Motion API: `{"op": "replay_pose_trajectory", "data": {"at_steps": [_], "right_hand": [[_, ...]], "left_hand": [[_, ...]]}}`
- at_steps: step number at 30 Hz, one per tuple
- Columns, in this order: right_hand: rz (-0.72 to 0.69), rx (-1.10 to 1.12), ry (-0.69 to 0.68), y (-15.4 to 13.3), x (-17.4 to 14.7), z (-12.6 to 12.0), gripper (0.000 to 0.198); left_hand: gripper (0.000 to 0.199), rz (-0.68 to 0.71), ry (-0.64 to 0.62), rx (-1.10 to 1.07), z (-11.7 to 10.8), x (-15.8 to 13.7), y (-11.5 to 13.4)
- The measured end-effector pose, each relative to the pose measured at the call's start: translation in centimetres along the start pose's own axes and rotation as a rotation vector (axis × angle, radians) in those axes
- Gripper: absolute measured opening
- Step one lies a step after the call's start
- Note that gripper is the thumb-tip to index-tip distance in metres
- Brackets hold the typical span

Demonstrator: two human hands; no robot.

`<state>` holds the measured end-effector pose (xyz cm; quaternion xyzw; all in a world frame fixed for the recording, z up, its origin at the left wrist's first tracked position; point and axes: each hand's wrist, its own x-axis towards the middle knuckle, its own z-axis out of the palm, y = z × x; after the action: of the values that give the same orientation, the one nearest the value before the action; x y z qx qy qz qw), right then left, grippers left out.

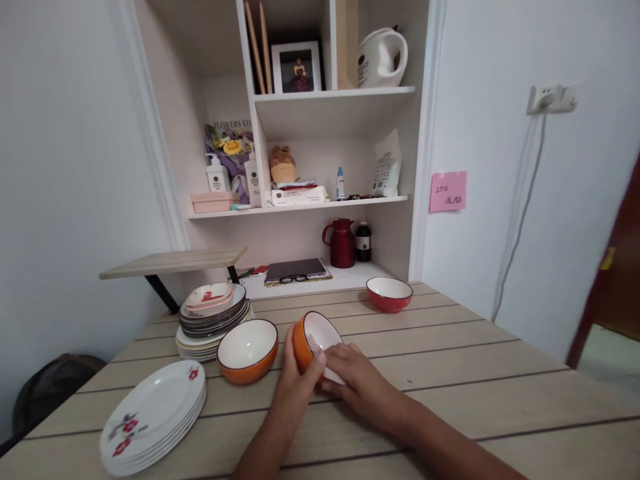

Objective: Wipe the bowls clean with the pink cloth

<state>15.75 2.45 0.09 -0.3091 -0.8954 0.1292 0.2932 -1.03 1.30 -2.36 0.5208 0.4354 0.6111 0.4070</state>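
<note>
An orange bowl [302,343] with a white inside and dark rim is tilted on its side between my hands. My left hand [296,380] grips its left wall, thumb over the near rim. Reaching into the bowl, my right hand [353,377] has its fingers closed on what looks like a thin pale wipe [315,344], mostly hidden under the fingers. A second orange bowl [249,373] stands upright just left of my left hand. Farther off at the right sits a red bowl [390,303], also upright.
Flower-patterned oval plates [160,400] are stacked at the front left. Behind them rises a stack of dark-rimmed plates [215,327] topped by pink dishes [210,298]. A small raised wooden shelf [173,262] overhangs the table's [450,360] back left. A red jug [343,243] stands in the cabinet.
</note>
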Motion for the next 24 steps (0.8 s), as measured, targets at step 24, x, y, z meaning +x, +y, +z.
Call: {"op": "replay_pose_trajectory", "data": {"at_steps": [24], "right_hand": [[-0.041,0.007,-0.131,1.0,-0.1,0.0,0.043]], "left_hand": [[0.067,-0.030,0.119,0.041,-0.1,0.7,0.3]]}}
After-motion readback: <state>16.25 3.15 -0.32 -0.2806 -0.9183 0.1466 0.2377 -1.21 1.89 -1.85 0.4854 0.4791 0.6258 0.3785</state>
